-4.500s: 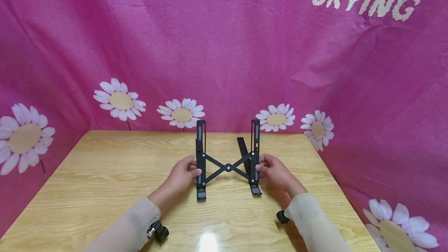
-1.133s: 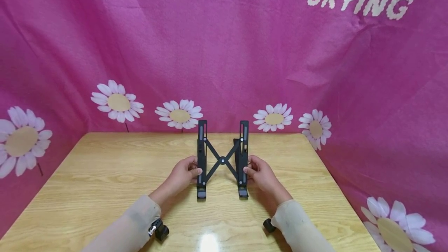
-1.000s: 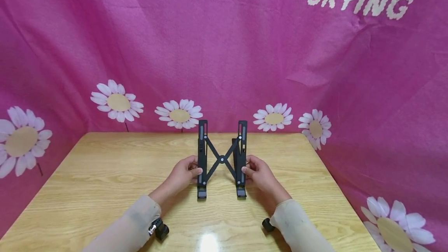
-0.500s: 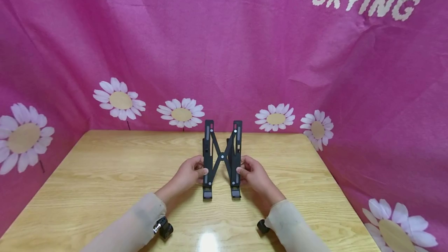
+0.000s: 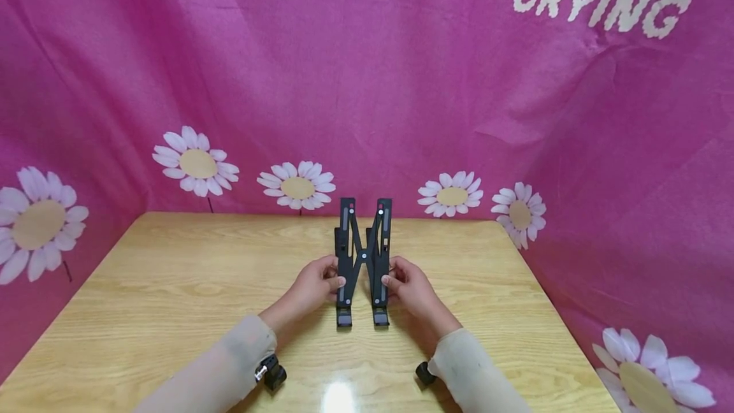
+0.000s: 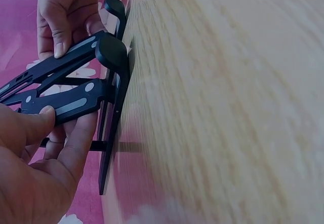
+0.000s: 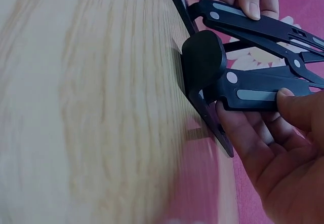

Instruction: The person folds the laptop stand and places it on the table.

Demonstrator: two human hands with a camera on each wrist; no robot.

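Note:
A black folding laptop stand [image 5: 364,256] stands on the table, its two arms close together and joined by a narrow X-shaped brace. My left hand [image 5: 315,283] grips the left arm, thumb on the grey pad and fingers underneath. On the other side, my right hand [image 5: 414,284] holds the right arm the same way. In the left wrist view, the stand's hooked front lip [image 6: 112,52] and its base leg touch the wood. The right wrist view shows the near arm [image 7: 266,89] pinched between thumb and fingers.
The wooden table [image 5: 201,273] stretches around the stand on all sides. Behind it hangs a pink cloth [image 5: 373,101] printed with daisies, and it continues along both sides. A small black camera [image 5: 274,372] is strapped at the left wrist.
Both hands have moved toward each other, and the stand's arms have come much closer together. The X-shaped brace has narrowed and its upper pivots have slid up the slots.

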